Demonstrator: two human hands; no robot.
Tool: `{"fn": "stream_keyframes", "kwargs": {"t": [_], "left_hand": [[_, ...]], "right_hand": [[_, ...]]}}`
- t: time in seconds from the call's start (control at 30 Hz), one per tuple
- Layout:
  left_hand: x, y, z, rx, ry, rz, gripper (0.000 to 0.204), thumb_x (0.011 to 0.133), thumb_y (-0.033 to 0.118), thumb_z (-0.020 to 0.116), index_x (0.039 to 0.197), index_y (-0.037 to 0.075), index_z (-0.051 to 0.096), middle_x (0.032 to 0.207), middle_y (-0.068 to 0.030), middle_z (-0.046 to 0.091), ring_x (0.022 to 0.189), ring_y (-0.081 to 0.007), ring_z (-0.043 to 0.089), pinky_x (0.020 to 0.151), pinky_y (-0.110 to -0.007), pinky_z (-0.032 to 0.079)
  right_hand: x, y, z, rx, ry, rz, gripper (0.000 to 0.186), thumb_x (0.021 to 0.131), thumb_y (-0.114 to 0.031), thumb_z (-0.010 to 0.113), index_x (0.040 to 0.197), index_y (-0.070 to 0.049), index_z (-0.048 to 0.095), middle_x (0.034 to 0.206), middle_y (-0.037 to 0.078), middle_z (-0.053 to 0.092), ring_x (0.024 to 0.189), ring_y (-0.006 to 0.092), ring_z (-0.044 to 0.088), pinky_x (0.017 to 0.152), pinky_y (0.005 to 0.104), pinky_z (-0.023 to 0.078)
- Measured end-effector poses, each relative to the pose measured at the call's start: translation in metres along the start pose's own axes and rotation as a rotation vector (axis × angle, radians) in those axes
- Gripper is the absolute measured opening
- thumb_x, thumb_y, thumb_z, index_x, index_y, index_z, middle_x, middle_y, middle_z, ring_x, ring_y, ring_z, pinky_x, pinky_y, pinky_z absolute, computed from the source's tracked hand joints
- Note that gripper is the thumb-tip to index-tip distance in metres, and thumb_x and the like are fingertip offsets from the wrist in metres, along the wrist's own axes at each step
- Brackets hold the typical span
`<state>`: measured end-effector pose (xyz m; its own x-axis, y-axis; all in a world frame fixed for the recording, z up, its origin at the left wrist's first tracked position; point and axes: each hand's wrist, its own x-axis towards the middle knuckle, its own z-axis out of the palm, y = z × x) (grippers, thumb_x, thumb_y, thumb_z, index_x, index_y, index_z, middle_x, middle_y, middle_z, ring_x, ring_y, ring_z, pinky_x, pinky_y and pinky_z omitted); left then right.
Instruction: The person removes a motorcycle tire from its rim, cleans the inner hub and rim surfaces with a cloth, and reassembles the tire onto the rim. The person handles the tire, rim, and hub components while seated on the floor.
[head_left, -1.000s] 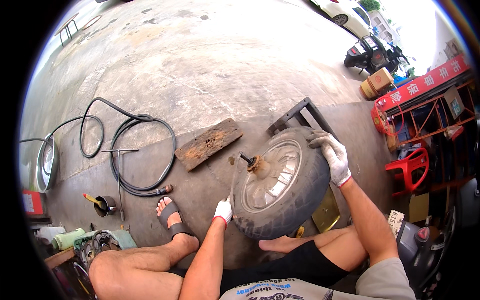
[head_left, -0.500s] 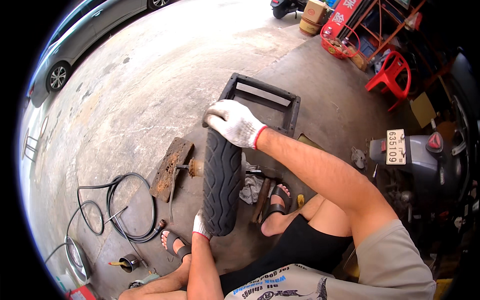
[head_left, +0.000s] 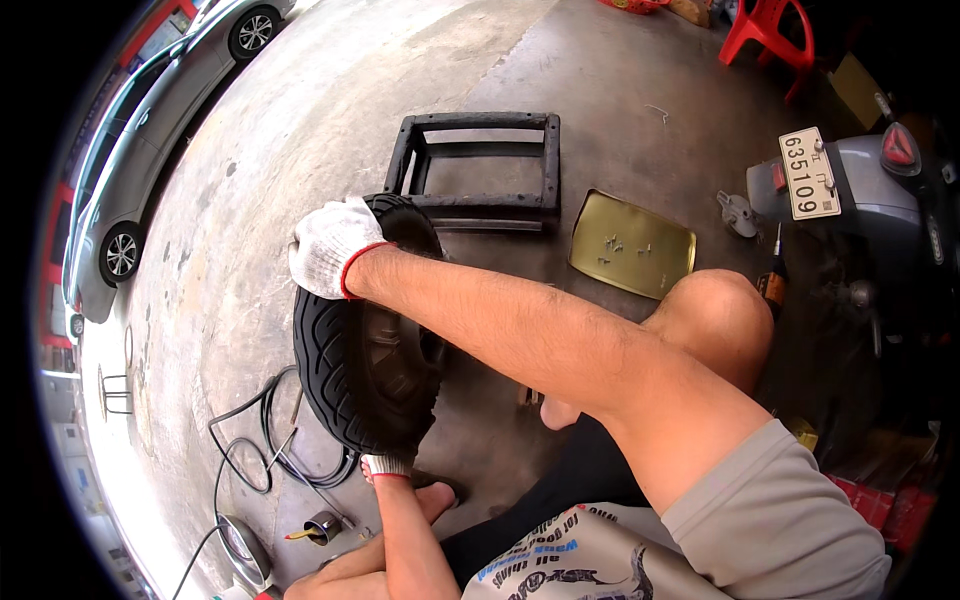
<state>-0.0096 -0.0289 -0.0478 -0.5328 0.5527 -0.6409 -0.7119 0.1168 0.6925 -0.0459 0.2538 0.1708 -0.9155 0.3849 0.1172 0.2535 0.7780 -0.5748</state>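
Between my gloved hands stands a black scooter wheel (head_left: 335,375), tilted so that its zigzag tread and dark rim side both show. My right hand (head_left: 335,250), in a white knit glove with a red cuff, is closed over the upper edge of the tyre. Its forearm crosses in front of the wheel's right part. At the bottom of the tyre my left hand (head_left: 387,466), gloved the same way, grips from below; its fingers are partly hidden by the tyre. Just beyond the wheel is a black open frame stand (head_left: 480,122).
A gold tray (head_left: 620,275) with several small metal pieces lies to the right. A coiled black hose (head_left: 285,460) and a metal cup (head_left: 322,527) are at the lower left. A scooter (head_left: 855,180) stands right, a red chair (head_left: 770,40) behind, a grey car (head_left: 170,120) far left.
Both hands have moved the wheel left and turned it, so its rim side now shows. My view has shifted as well; the gold tray has come into sight.
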Motion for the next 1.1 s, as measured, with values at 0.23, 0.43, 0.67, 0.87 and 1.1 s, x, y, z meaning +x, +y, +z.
{"fn": "stream_keyframes", "kwargs": {"t": [0.23, 0.43, 0.67, 0.87, 1.1], "left_hand": [[-0.007, 0.011, 0.002, 0.057, 0.016, 0.024, 0.053, 0.102, 0.041, 0.040, 0.146, 0.012, 0.043, 0.142, -0.0147, 0.054, 0.124, -0.0378, 0.052, 0.103, -0.054, 0.044], [-0.002, 0.005, -0.024, -0.137, -0.076, 0.049, 0.054, 0.103, 0.042, 0.039, 0.147, 0.012, 0.042, 0.144, -0.0145, 0.052, 0.127, -0.0383, 0.050, 0.104, -0.055, 0.044], [-0.003, 0.005, -0.011, -0.076, -0.067, 0.029, 0.052, 0.103, 0.038, 0.042, 0.147, 0.011, 0.041, 0.144, -0.0145, 0.051, 0.129, -0.0371, 0.050, 0.104, -0.054, 0.045], [0.002, -0.001, -0.033, -0.236, -0.084, -0.033, 0.049, 0.101, 0.036, 0.050, 0.144, 0.013, 0.047, 0.137, -0.0126, 0.057, 0.127, -0.0341, 0.051, 0.098, -0.051, 0.049], [0.004, -0.004, -0.021, -0.101, -0.041, -0.028, 0.047, 0.099, 0.031, 0.055, 0.141, 0.010, 0.050, 0.133, -0.0130, 0.059, 0.125, -0.0303, 0.052, 0.102, -0.045, 0.047]], "right_hand": [[0.000, -0.003, -0.005, -0.062, -0.024, 0.054, 0.037, 0.093, -0.032, 0.045, 0.100, -0.013, 0.075, 0.106, 0.009, 0.073, 0.107, 0.0257, 0.066, 0.098, 0.0443, 0.040], [0.002, -0.009, -0.002, -0.067, -0.018, 0.038, 0.037, 0.093, -0.032, 0.044, 0.101, -0.013, 0.076, 0.107, 0.008, 0.073, 0.108, 0.0255, 0.065, 0.098, 0.0447, 0.040], [0.003, -0.005, 0.004, -0.060, -0.014, 0.022, 0.037, 0.092, -0.033, 0.045, 0.097, -0.014, 0.076, 0.105, 0.009, 0.073, 0.107, 0.0269, 0.065, 0.098, 0.0448, 0.040], [0.000, -0.012, 0.006, -0.043, 0.026, 0.013, 0.038, 0.092, -0.033, 0.044, 0.098, -0.013, 0.075, 0.106, 0.010, 0.073, 0.109, 0.0267, 0.065, 0.099, 0.0448, 0.039], [-0.010, 0.009, 0.012, -0.021, 0.238, -0.068, 0.033, 0.091, -0.032, 0.048, 0.088, -0.010, 0.073, 0.096, 0.011, 0.072, 0.098, 0.0295, 0.066, 0.096, 0.0448, 0.044]]}}
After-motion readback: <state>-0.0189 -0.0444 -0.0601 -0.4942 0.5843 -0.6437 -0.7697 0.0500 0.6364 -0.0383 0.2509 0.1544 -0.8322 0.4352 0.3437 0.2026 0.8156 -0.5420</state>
